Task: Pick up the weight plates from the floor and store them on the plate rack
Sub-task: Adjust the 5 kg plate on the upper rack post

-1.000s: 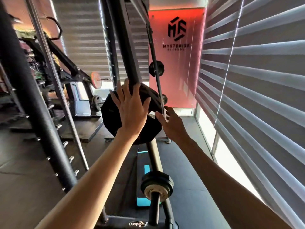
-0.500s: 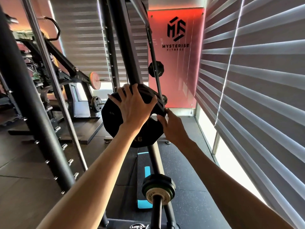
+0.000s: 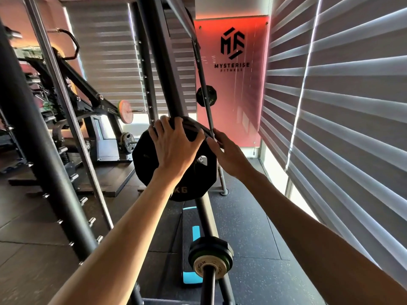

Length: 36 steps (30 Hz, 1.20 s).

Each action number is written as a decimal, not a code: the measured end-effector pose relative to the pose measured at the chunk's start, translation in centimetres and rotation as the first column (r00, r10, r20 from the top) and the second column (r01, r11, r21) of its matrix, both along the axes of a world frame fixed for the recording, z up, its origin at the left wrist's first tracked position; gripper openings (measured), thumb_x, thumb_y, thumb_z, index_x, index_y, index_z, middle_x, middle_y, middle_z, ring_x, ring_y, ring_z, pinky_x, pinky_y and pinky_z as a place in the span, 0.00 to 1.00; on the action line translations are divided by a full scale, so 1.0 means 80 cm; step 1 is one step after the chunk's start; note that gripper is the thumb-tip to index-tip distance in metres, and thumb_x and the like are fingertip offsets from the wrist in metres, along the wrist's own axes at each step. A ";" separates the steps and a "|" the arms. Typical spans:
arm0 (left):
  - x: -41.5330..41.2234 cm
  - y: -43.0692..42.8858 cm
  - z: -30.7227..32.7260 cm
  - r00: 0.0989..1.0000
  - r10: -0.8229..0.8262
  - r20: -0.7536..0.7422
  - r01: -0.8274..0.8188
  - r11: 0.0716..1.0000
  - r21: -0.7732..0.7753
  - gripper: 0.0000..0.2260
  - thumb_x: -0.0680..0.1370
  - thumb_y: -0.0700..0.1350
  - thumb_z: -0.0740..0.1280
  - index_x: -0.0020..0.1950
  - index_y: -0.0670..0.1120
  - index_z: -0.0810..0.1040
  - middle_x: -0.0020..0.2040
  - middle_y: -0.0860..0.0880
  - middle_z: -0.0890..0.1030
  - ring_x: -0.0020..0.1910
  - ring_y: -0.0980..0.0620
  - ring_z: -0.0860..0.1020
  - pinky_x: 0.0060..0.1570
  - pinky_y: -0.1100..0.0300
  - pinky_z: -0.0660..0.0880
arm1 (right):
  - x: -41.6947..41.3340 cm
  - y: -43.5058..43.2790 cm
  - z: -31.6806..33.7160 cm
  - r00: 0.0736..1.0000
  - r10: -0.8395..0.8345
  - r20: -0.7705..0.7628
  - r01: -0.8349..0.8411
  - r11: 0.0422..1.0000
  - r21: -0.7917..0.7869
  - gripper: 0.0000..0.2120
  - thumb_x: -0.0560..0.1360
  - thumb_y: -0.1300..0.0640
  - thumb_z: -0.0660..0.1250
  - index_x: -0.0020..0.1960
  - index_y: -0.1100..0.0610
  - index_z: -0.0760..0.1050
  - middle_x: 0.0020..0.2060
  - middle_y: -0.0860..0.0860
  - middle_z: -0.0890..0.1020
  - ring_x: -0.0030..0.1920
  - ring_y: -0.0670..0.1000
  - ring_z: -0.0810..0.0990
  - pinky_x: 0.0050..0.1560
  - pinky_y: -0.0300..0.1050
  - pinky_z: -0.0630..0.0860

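Lower now, one weight plate (image 3: 154, 164) under two hands: left hand (image 3: 174, 148), right hand (image 3: 229, 157).

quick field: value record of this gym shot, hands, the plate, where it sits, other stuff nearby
left hand: spread flat over the top face of the black weight plate, fingers wrapped over its upper rim
right hand: on the plate's right edge, fingertips at the rim
plate position: upright, off the floor, against the rack upright; peg hidden
plate marking: "KG" visible, number covered by the forearm
nearer plates: small stack on a horizontal peg, collar reads "ROGUE"
far plate: hung higher, in front of the red wall sign
floor: dark rubber mat
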<state>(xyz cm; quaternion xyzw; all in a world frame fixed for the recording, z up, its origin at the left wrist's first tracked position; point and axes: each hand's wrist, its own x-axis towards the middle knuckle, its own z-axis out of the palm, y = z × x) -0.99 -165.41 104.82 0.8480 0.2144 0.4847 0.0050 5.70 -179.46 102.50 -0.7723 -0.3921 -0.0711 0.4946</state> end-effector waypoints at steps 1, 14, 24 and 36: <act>0.000 0.000 0.000 1.000 -0.005 0.001 0.005 1.000 -0.003 0.31 0.74 0.68 0.56 0.62 0.44 0.75 0.61 0.39 0.74 0.63 0.39 0.70 0.67 0.42 0.64 | 0.002 0.001 0.005 1.000 0.003 -0.002 -0.003 1.000 -0.029 0.26 0.81 0.40 0.57 0.74 0.51 0.65 0.64 0.52 0.78 0.65 0.52 0.77 0.65 0.51 0.73; -0.003 0.012 -0.001 0.995 -0.026 0.099 0.038 0.991 -0.125 0.24 0.79 0.64 0.55 0.60 0.49 0.78 0.59 0.45 0.76 0.63 0.43 0.72 0.69 0.40 0.62 | -0.008 0.011 -0.009 1.000 -0.010 0.026 0.008 0.997 0.075 0.20 0.80 0.49 0.65 0.70 0.55 0.71 0.51 0.43 0.79 0.49 0.36 0.77 0.49 0.27 0.70; -0.002 0.013 -0.005 0.997 -0.082 0.005 0.082 0.997 0.013 0.30 0.77 0.70 0.54 0.67 0.49 0.74 0.66 0.46 0.73 0.69 0.45 0.67 0.70 0.40 0.60 | -0.025 0.049 -0.081 0.980 -0.170 -0.104 0.193 0.939 0.283 0.33 0.78 0.39 0.59 0.79 0.46 0.53 0.71 0.49 0.72 0.69 0.52 0.73 0.66 0.56 0.74; 0.007 0.011 -0.005 0.995 0.032 0.097 -0.017 0.988 -0.155 0.26 0.76 0.65 0.56 0.62 0.47 0.75 0.63 0.44 0.75 0.68 0.42 0.68 0.72 0.37 0.56 | 0.014 0.037 -0.057 0.991 -0.078 0.109 0.063 0.989 0.132 0.38 0.77 0.37 0.60 0.80 0.51 0.51 0.78 0.51 0.60 0.77 0.53 0.62 0.73 0.58 0.66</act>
